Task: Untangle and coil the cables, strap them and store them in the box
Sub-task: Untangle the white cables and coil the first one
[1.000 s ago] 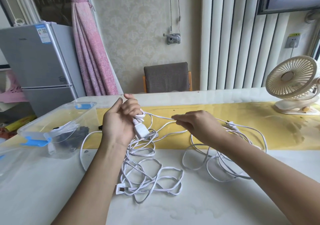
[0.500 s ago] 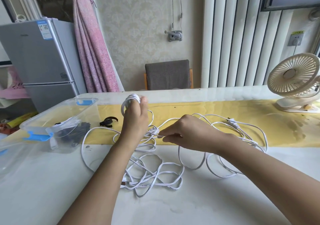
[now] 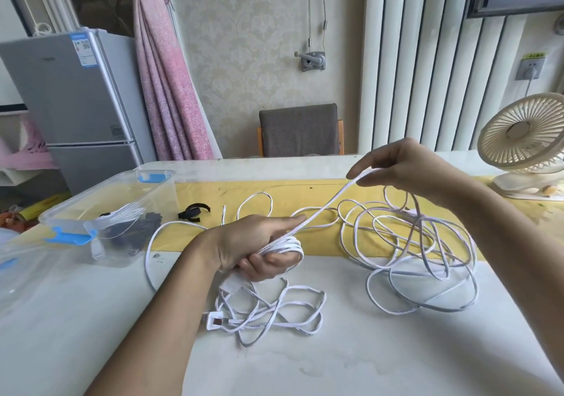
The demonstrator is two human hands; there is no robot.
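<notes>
fridge sticker [image 3: 81,48] too blurred to read, print on cable [image 3: 255,324] illegible

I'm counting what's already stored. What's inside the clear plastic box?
Inside the clear box, a white cable bundle and a dark bundle show through the wall. Anything underneath them is covered.

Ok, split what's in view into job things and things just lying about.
Job: white cable held by left hand and right hand; loose cable tangle; black strap; clear box.
Lying about: fan; fridge; chair; curtain.
</notes>
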